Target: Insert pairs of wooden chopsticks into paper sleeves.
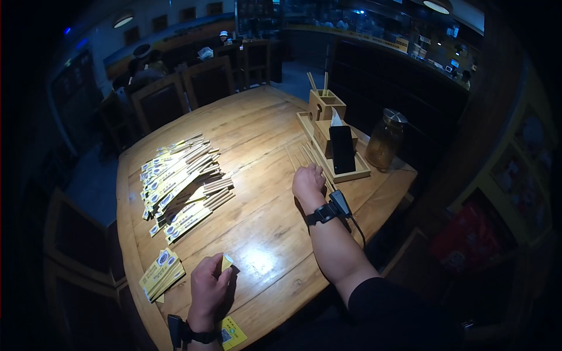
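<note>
My left hand [210,283] is near the table's front edge, its thumb and fingers closed on a small yellow paper sleeve [227,262]. My right hand [309,180] rests over several loose wooden chopsticks [306,153] beside the wooden tray; its fingertips are partly hidden, so its grip cannot be told. Left of centre lies a big pile of chopsticks in yellow printed paper sleeves [175,175], their wooden ends pointing right. A small stack of yellow printed sleeves [162,274] lies left of my left hand. A yellow card with a printed code [232,332] lies by my left wrist.
At the back right, a wooden tray [353,174] holds a chopstick box [327,105], a tissue box [322,131] and a black phone [342,149] leaning upright. A lidded glass jar [386,140] stands beside it. Chairs [160,103] surround the wooden table; people sit farther back.
</note>
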The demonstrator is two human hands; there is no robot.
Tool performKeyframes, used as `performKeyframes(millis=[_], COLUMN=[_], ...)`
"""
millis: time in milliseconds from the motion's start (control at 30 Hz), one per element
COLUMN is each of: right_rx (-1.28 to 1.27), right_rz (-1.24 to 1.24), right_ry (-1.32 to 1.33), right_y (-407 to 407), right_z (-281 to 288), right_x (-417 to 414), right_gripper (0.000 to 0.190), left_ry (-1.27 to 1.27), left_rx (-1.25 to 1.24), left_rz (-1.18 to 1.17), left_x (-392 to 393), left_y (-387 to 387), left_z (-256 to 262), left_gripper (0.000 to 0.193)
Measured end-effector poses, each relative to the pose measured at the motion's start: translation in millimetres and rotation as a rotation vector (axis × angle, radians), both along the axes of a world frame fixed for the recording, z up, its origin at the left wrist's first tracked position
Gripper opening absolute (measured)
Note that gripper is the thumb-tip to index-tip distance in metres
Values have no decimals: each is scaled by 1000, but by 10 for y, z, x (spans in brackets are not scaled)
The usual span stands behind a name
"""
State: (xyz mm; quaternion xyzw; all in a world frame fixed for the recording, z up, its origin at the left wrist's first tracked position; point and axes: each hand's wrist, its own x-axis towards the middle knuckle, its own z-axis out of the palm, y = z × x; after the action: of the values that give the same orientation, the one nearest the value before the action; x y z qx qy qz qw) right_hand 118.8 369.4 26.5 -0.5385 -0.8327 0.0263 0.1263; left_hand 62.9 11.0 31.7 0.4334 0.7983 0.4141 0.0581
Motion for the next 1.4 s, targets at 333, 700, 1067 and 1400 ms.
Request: performKeyframes(millis=[333,700,1067,1400], right_rx=[-154,-293,-418,40], right_rz=[181,272,441,883], right_ry=[25,-112,424,938], right_y=[32,3,158,-610], right_z=[42,64,99,309], right_x=[6,-61,-19,-121], right_gripper=[24,39,26,11], left_ry=[39,4,16,1], left_rx=[40,12,32,72], left_rz=[-26,-39,-32,14], left_x=[-5,-17,-5,-67], left_y=[17,-9,25,-15], left_z=[-8,38,71,-1], left_gripper=[37,38,34,36])
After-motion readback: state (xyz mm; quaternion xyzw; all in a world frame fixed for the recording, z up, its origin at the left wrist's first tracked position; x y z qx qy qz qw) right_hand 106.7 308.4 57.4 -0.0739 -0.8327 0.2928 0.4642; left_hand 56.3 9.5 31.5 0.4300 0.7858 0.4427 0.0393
